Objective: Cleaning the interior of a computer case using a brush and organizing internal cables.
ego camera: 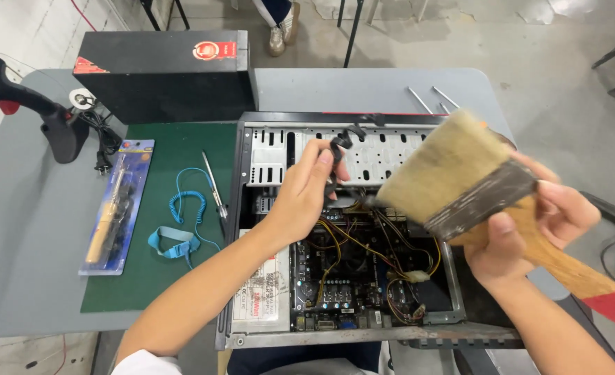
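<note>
An open computer case (241, 229) lies flat on the table, its motherboard (338, 267) and yellow and black wires (363, 239) exposed. My left hand (304, 191) reaches into the case and pinches a black cable (338, 144) lifted above the drive bay. My right hand (529, 232) grips a wide paint brush (453, 177) with pale bristles, a metal band and a wooden handle with a red end. The bristles hover over the right side of the case interior.
A green mat (151, 278) lies left of the case with a blue coiled wrist strap (182, 222), tweezers (213, 184) and a packaged soldering iron (116, 208). A black box (165, 76) stands behind. A black stand (61, 128) is at far left. Screwdrivers (429, 97) lie at the back.
</note>
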